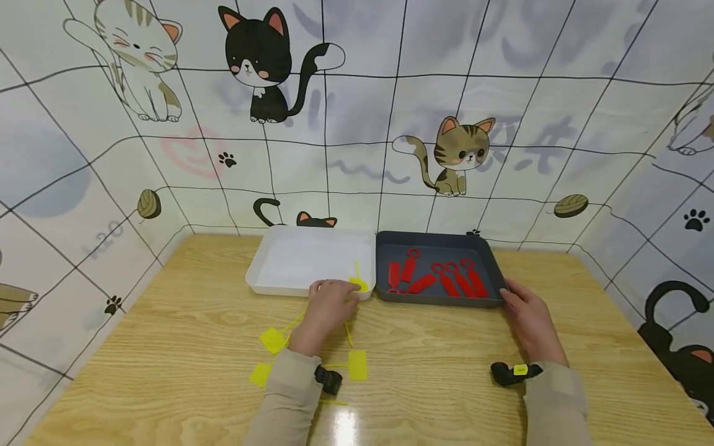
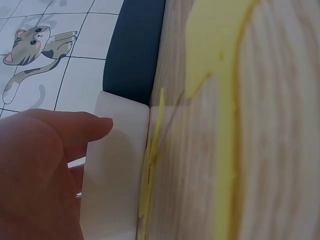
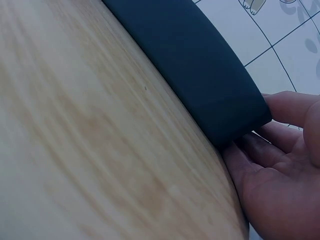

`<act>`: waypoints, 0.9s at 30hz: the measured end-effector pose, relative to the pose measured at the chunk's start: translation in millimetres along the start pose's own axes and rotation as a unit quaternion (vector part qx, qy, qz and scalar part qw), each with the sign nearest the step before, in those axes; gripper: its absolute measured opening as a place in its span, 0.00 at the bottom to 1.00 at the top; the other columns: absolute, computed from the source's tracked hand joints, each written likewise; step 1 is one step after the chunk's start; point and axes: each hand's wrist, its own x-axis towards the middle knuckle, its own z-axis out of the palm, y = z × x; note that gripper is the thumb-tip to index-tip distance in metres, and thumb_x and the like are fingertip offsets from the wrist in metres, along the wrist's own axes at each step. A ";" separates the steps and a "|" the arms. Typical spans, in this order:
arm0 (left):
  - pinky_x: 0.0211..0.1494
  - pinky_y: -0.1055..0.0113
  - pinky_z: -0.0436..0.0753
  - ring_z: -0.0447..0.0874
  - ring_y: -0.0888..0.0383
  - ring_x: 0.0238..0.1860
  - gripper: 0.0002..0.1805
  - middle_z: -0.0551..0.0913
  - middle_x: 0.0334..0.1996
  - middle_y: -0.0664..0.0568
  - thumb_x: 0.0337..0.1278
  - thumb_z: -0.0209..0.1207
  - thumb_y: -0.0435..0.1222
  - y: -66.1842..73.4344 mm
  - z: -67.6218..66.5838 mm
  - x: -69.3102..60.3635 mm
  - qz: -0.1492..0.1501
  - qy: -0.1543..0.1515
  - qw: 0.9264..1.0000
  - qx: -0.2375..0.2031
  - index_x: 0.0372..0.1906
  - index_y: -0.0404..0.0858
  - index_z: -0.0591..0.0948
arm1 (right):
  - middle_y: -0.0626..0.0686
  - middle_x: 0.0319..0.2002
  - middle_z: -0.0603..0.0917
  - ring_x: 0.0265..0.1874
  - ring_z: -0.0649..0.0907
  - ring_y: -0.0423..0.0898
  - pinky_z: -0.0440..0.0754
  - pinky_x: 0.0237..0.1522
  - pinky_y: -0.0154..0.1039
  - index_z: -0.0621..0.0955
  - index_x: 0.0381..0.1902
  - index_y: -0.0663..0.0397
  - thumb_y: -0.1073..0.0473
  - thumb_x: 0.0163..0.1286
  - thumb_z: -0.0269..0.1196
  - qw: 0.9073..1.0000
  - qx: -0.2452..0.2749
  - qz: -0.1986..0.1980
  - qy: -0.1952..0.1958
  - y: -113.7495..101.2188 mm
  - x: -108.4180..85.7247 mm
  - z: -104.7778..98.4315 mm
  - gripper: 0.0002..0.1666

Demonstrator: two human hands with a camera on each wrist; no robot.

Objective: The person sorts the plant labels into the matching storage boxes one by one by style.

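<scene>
One yellow tag (image 1: 359, 285) lies lengthwise, stem (image 1: 357, 268) wallward; left grip (image 1: 328, 305) unclear, right grip (image 1: 530, 317) holding dark tray (image 1: 435, 298).

two trays (image 1: 312, 251), six red tags (image 1: 477, 284), four-plus yellow tags (image 1: 357, 365)

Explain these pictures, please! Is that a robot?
No robot, just a person's left hand and right hand. The wide picture comes from a camera on their head; the two others from a small camera on each wrist. On the wooden table sit a white tray and a dark tray. Red tags lie in the dark one, yellow tags on the table. The right hand holds the dark tray's corner. The left reaches over the white tray's edge by another yellow tag; I can't tell if it's held.
</scene>
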 end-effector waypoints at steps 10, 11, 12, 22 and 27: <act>0.57 0.51 0.56 0.68 0.53 0.54 0.16 0.76 0.51 0.55 0.57 0.53 0.45 -0.7 -0.6 0.6 -0.001 -0.009 1.000 -0.002 0.49 0.48 0.79 | 0.59 0.69 0.44 0.66 0.53 0.49 0.54 0.62 0.36 0.49 0.68 0.58 0.51 0.67 0.52 0.999 -0.034 -0.002 0.009 -1.9 -0.7 0.1 0.39; 0.57 0.51 0.56 0.68 0.52 0.54 0.16 0.76 0.52 0.54 0.57 0.54 0.45 -0.7 -0.8 0.5 0.000 -0.008 1.000 -0.002 0.49 0.48 0.79 | 0.59 0.69 0.44 0.66 0.52 0.49 0.54 0.62 0.37 0.49 0.69 0.58 0.51 0.67 0.52 0.999 -0.033 -0.002 0.007 -2.1 -0.6 -0.3 0.39; 0.57 0.50 0.56 0.68 0.52 0.55 0.16 0.75 0.53 0.53 0.57 0.54 0.45 -0.6 -1.1 0.2 0.002 -0.007 1.000 -0.002 0.49 0.47 0.79 | 0.59 0.69 0.44 0.66 0.52 0.49 0.54 0.62 0.37 0.49 0.69 0.58 0.51 0.67 0.52 1.000 -0.027 -0.002 0.004 -2.2 -0.5 -0.8 0.40; 0.57 0.51 0.56 0.67 0.53 0.55 0.16 0.74 0.55 0.53 0.57 0.54 0.46 -1.7 0.2 -0.7 0.005 -0.009 1.000 0.000 0.49 0.48 0.79 | 0.59 0.69 0.43 0.66 0.51 0.49 0.53 0.62 0.36 0.48 0.69 0.59 0.52 0.67 0.52 1.000 -0.010 0.001 0.001 0.2 0.2 -1.4 0.40; 0.57 0.51 0.56 0.69 0.53 0.53 0.16 0.77 0.51 0.57 0.57 0.54 0.46 -2.1 -0.4 -0.2 0.008 -0.014 1.000 -0.001 0.49 0.49 0.79 | 0.60 0.68 0.44 0.66 0.53 0.48 0.54 0.62 0.35 0.49 0.68 0.60 0.53 0.67 0.52 1.000 -0.013 0.001 0.006 0.0 -0.3 0.1 0.40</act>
